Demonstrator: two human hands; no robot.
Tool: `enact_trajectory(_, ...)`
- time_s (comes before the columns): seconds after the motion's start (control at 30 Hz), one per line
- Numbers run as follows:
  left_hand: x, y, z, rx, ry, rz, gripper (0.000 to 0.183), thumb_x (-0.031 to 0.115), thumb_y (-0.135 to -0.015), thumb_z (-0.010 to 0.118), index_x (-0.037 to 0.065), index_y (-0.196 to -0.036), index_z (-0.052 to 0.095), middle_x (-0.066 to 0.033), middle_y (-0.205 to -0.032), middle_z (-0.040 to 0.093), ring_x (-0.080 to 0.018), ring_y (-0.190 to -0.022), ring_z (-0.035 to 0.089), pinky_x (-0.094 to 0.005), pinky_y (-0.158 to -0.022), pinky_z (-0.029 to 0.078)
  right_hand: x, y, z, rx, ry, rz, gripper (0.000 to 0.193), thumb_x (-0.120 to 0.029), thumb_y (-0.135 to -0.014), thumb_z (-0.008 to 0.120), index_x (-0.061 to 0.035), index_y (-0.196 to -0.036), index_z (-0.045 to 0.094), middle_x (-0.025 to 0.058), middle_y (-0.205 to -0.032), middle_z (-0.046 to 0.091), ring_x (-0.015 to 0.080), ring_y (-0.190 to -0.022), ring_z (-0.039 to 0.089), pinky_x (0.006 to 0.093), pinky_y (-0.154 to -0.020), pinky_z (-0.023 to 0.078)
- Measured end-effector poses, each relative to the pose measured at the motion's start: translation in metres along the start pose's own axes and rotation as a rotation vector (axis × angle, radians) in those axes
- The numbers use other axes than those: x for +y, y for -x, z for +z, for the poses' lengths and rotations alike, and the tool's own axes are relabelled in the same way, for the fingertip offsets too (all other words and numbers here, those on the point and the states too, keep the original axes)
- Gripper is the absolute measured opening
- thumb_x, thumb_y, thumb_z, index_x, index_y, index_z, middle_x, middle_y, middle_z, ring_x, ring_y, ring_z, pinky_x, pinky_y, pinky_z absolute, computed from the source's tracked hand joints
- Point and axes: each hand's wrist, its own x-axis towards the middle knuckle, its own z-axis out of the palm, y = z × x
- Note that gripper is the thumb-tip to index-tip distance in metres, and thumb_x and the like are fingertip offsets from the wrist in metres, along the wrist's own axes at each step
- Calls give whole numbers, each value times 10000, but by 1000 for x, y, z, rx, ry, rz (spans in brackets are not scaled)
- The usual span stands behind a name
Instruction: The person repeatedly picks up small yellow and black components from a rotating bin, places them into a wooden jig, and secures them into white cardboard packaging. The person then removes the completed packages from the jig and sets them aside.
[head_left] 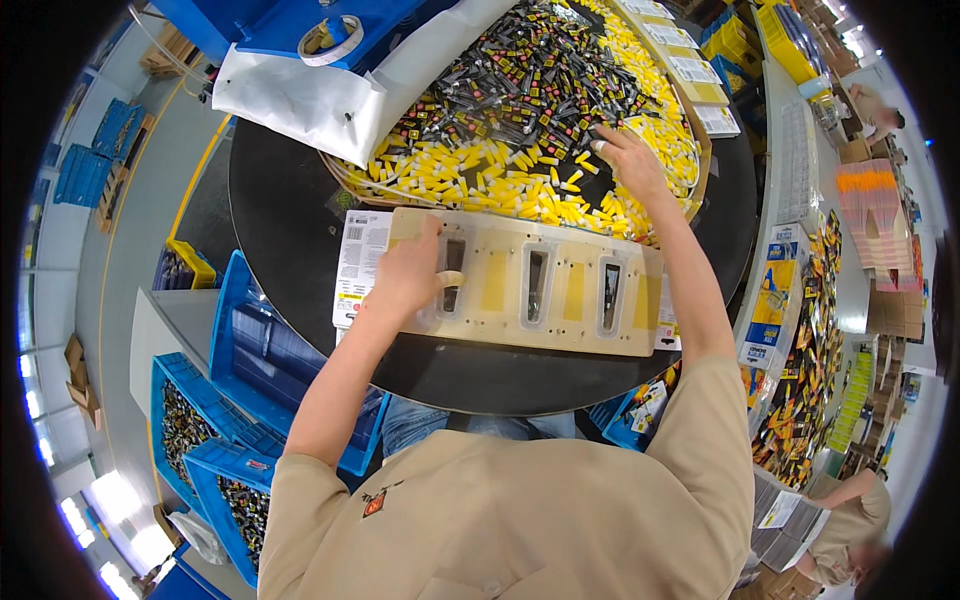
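A long beige board lies across the near part of the round black table. Three clear plastic trays sit in its cut-outs, each with a dark slim item inside; yellow patches lie between them. My left hand rests on the board's left end, thumb and forefinger spread beside the left tray. My right hand reaches over the heap, fingers apart, near the border between small black tubes with coloured labels and small yellow-and-white tubes. Nothing shows in its fingers.
Printed cards stick out under the board's left end. A roll of tape sits on a blue bin at the back. Blue crates stand lower left. Packaged goods cover a bench at right, where other people work.
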Motion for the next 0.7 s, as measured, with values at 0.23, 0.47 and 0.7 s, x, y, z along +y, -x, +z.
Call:
enact_trajectory(0.23,-1,-5,-22,30,175,18,464,260,-843,707,102,-1215,479,-158,-752,640,-378,-753,646,-448,-676,481,-122,40,-67,184,-923,519,266,-79,-878,662,-59,-1142,692,109,-980,721,139,-779,655,286,-707,515)
enact_trajectory(0.47,52,-140,-1,284,273,281,290,162,-861,615,76,-1129,541,-143,-765,664,-314,-683,643,-412,-668,490,-183,63,-76,-29,-1028,587,181,-93,-849,688,-25,-1017,693,127,-761,574,284,-684,595,342,-641,489)
enact_trajectory(0.7,101,-212,19,-2,-136,-33,519,196,-874,665,21,-1289,407,-207,-1051,675,-353,-962,672,-446,-807,547,-86,21,-30,173,-551,478,184,-59,-843,644,-66,-1018,697,147,-908,593,317,-863,605,406,-758,508)
